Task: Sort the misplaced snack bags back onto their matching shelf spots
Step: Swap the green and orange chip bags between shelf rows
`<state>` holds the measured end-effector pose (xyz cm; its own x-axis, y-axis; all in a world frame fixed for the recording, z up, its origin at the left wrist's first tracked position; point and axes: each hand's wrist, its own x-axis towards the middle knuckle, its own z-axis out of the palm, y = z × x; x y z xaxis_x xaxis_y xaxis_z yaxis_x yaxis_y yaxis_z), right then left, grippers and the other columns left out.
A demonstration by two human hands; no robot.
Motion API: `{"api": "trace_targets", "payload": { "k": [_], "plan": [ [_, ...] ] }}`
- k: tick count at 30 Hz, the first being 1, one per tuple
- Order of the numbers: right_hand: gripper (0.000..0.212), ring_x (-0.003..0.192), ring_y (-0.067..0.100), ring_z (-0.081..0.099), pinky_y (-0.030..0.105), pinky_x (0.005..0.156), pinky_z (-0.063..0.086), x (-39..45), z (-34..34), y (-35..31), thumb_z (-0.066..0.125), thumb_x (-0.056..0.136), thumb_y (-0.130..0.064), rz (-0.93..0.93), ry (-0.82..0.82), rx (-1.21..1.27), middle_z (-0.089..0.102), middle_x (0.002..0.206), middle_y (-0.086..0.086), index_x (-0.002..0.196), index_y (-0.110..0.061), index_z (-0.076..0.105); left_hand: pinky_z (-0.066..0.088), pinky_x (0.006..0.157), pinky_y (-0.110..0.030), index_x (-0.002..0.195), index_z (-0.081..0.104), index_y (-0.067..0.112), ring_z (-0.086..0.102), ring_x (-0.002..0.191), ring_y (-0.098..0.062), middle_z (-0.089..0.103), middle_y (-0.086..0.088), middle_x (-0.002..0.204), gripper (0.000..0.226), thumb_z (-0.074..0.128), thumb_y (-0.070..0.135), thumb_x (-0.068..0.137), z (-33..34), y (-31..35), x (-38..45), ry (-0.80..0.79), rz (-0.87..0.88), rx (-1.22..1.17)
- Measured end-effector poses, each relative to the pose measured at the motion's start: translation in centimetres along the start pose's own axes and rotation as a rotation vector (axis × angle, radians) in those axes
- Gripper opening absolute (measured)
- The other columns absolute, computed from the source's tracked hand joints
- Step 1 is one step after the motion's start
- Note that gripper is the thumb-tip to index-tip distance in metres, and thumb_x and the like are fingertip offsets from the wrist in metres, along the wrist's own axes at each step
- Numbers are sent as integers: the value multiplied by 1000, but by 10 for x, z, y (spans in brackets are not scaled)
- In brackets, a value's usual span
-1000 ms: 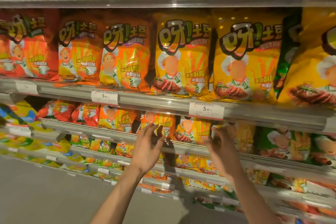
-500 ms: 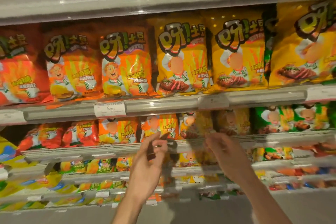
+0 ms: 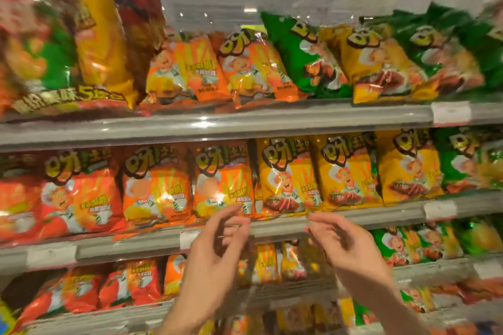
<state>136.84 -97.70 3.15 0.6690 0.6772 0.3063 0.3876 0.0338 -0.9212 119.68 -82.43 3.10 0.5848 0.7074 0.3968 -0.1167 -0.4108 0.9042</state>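
Both my hands are raised, empty, in front of the middle shelf rail (image 3: 353, 216). My left hand (image 3: 215, 255) has its fingers loosely spread just below an orange snack bag (image 3: 223, 185). My right hand (image 3: 345, 247) is open under a yellow snack bag (image 3: 285, 179). On the top shelf, a yellow bag (image 3: 381, 65) lies between green bags (image 3: 302, 54), with orange bags (image 3: 245, 68) to their left. The middle shelf runs red (image 3: 76, 198), orange, yellow, then green (image 3: 462, 160).
Large multipacks (image 3: 62, 43) fill the top shelf's left end. White price tags (image 3: 451, 113) sit on the grey shelf rails. Lower shelves hold smaller red, orange, yellow and green bags (image 3: 394, 245). The picture is blurred by motion.
The view has tilted upward, bringing the top shelf into sight. Both hands have risen from the lower shelf to the middle shelf rail and stay empty.
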Motion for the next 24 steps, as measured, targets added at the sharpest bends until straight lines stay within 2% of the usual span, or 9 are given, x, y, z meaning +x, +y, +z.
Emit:
{"api": "trace_targets", "payload": {
  "k": [4,7,11,14,16,19,21,22,24],
  "plan": [
    [10,90,31,67,28,78,54,12,-9,-32,66,92,-31,-104,-20,-24,74,92,6,98,-34,74,51,81,-11,115,65,37,69,96,-8,75,13,103,30,66,36,85,-11,31,9,63,64,-20],
    [10,90,31,67,24,77,53,22,-14,-49,68,89,-33,-161,-29,-25,75,92,5,94,-38,75,55,83,-17,114,66,36,69,96,-10,74,13,103,28,67,32,87,-16,52,14,111,99,-15],
    [15,89,24,71,38,87,60,35,-20,-62,70,83,-41,-227,-20,-54,76,92,0,97,-44,73,55,88,-24,116,64,39,70,98,-4,75,18,105,26,67,28,92,-22,72,26,154,158,64],
    [9,85,5,71,24,83,57,52,-31,-82,72,89,-32,-284,-13,-145,75,89,-14,92,-41,74,54,91,-27,117,63,38,69,100,-2,73,22,105,26,67,26,94,-26,91,39,186,200,122],
    [10,86,-1,69,15,78,53,64,-39,-98,69,92,-31,-347,9,-232,74,90,-20,93,-40,73,54,91,-26,117,63,40,69,99,-1,72,24,104,27,67,27,94,-30,103,48,198,237,166],
    [11,95,-7,64,18,83,49,86,-48,-119,63,94,-39,-465,48,-404,69,100,-26,104,-41,67,53,84,-21,118,61,43,67,97,2,71,23,104,27,66,32,94,-33,120,67,214,362,331],
    [20,105,-4,57,24,90,47,109,-55,-130,62,95,-36,-598,127,-519,59,112,-24,115,-35,63,50,83,-14,120,60,42,63,104,5,66,24,110,26,64,34,95,-32,131,84,196,446,476],
    [27,111,3,54,27,94,45,123,-59,-135,63,95,-33,-673,179,-576,56,117,-17,121,-29,61,49,88,-14,123,59,39,59,109,5,63,23,115,27,63,35,97,-30,135,94,181,487,553],
    [48,128,17,47,36,105,42,150,-65,-143,67,92,-30,-721,236,-700,50,134,-3,137,-20,52,47,99,-27,129,58,30,54,119,-2,59,16,125,34,57,41,97,-26,145,115,162,572,713]
  ]
}}
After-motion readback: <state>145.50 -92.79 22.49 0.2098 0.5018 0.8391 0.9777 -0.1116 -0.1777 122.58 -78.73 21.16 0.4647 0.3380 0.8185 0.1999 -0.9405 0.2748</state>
